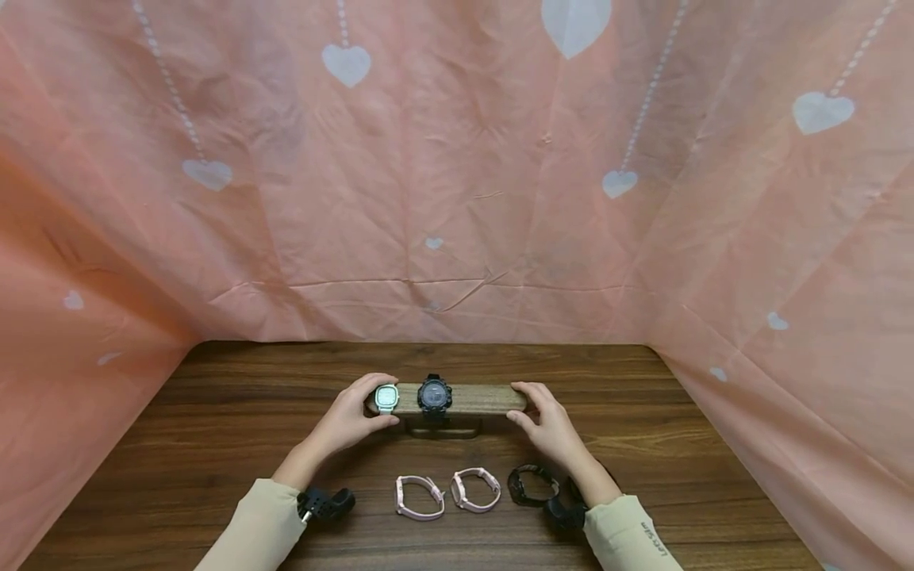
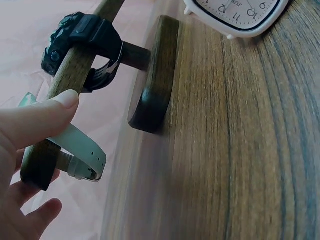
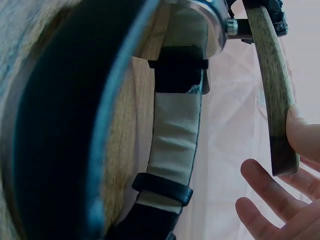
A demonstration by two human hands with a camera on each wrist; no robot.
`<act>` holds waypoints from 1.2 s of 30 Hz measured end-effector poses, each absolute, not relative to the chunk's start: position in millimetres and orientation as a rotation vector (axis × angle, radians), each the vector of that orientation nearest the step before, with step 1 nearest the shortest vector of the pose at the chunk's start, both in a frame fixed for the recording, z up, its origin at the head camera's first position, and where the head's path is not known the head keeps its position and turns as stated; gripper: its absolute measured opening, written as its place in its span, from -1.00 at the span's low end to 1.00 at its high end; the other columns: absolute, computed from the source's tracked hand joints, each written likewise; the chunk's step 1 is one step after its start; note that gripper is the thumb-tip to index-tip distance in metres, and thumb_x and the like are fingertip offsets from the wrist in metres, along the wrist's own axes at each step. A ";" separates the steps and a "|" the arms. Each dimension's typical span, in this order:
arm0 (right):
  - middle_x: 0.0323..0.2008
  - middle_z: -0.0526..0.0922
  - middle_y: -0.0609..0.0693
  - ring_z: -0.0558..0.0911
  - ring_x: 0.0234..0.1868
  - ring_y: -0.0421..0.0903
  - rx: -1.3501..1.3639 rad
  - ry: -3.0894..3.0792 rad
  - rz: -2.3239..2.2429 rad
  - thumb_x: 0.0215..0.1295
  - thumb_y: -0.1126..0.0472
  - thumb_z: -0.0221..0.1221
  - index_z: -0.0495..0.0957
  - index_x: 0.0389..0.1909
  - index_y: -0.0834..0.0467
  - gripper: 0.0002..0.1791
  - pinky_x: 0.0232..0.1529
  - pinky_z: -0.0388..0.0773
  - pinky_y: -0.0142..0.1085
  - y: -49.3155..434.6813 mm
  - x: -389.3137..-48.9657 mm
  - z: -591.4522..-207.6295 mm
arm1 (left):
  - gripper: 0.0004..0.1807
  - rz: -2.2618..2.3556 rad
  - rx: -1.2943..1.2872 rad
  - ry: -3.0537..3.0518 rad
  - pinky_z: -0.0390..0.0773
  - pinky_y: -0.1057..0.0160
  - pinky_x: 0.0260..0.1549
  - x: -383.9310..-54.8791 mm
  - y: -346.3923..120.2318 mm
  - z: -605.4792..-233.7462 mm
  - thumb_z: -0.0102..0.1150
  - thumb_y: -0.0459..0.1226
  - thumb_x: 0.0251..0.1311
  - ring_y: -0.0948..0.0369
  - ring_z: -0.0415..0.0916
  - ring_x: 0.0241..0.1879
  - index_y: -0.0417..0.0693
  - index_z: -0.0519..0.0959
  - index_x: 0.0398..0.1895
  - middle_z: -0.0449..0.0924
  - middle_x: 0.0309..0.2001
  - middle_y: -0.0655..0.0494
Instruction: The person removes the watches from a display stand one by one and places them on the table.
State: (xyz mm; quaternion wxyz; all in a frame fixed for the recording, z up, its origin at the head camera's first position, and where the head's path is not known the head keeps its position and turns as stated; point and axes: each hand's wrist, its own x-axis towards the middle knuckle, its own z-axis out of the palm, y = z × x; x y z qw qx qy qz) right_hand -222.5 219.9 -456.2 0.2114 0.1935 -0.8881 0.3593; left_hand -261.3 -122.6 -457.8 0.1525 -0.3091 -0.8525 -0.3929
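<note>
A wooden watch stand [image 1: 489, 400] with a long crossbar stands on the table, held at both ends. My left hand [image 1: 355, 409] pinches the bar's left end, its thumb on the near side. Beside that thumb hangs a mint-green watch [image 1: 386, 396], its pale strap looped round the bar. A chunky black watch [image 1: 434, 395] is fastened left of the bar's middle. At the right end, the thumb and fingers of my right hand [image 1: 550, 422] grip the bar. The stand's dark wooden foot [image 2: 159, 70] shows in the left wrist view.
Two pink-strapped watches [image 1: 399, 498] lie buckled in loops at the front of the table [image 1: 286, 420]. A dark-strapped watch [image 1: 514, 485] lies right of them, near the right wrist. Pink curtain [image 1: 457, 198] with white hearts encloses the back and sides.
</note>
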 end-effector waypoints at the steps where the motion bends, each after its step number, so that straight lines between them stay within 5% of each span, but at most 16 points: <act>1: -0.02 0.51 0.07 0.53 -0.15 -0.05 0.536 -2.467 0.998 0.05 0.32 0.33 0.49 0.07 0.22 -0.50 -0.23 0.55 -0.19 219.5 -222.6 -456.7 | -0.38 -1.131 -0.886 -2.441 0.45 0.09 -0.02 -261.4 -123.7 -458.4 0.51 -0.27 -0.21 0.18 0.44 0.00 -0.11 0.50 0.04 0.51 0.01 0.11; 17: -0.02 0.51 0.08 0.51 -0.11 -0.02 0.539 -2.462 0.979 0.05 0.33 0.33 0.48 0.07 0.23 -0.50 -0.21 0.50 -0.13 218.8 -223.2 -456.5 | -0.27 -1.287 -0.839 -2.432 0.43 0.02 -0.02 -260.6 -124.6 -467.1 0.52 -0.34 -0.25 0.12 0.43 -0.01 -0.13 0.44 0.12 0.47 0.04 0.05; 28: -0.01 0.51 0.08 0.50 0.01 0.03 0.538 -2.470 0.967 0.05 0.32 0.33 0.48 0.07 0.24 -0.50 -0.07 0.46 -0.02 219.8 -223.3 -456.2 | -0.31 -1.305 -0.864 -2.424 0.54 0.18 -0.14 -256.7 -130.8 -466.1 0.49 -0.37 -0.20 0.19 0.46 -0.09 -0.13 0.46 0.12 0.49 -0.01 0.09; 36: -0.03 0.52 0.06 0.51 -0.07 -0.02 0.539 -2.454 0.944 0.04 0.32 0.34 0.50 0.06 0.19 -0.51 -0.16 0.48 -0.09 219.5 -224.7 -458.0 | -0.31 -1.320 -0.847 -2.420 0.52 0.02 -0.09 -255.5 -139.4 -466.1 0.47 -0.36 -0.17 0.14 0.44 -0.02 -0.12 0.44 0.14 0.48 0.01 0.07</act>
